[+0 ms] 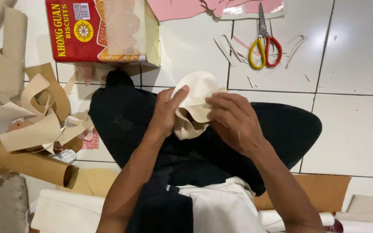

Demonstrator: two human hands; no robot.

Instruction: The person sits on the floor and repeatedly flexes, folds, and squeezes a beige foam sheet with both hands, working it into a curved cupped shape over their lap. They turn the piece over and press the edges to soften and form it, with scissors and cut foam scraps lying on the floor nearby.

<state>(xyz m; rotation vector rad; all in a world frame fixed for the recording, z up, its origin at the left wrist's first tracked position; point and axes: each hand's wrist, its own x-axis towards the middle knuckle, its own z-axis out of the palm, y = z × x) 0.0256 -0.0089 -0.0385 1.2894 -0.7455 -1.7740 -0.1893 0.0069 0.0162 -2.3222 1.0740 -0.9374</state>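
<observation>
A cream, curved piece of soft sheet material (197, 92) is held over my lap between both hands. My left hand (165, 113) grips its left side, thumb pressed on the top surface. My right hand (234, 121) pinches its right edge, fingers curled over a fold. My black-trousered legs (126, 116) lie under the piece. Part of the piece is hidden behind my fingers.
Scissors with a yellow and a red handle (264, 45) lie on the white tiled floor (355, 125) among thin offcuts. A red biscuit tin (87, 30) stands at the top left. Tan scraps (35, 112) and a cardboard roll (26, 162) pile up on the left. Pink sheets (182, 7) lie at the top.
</observation>
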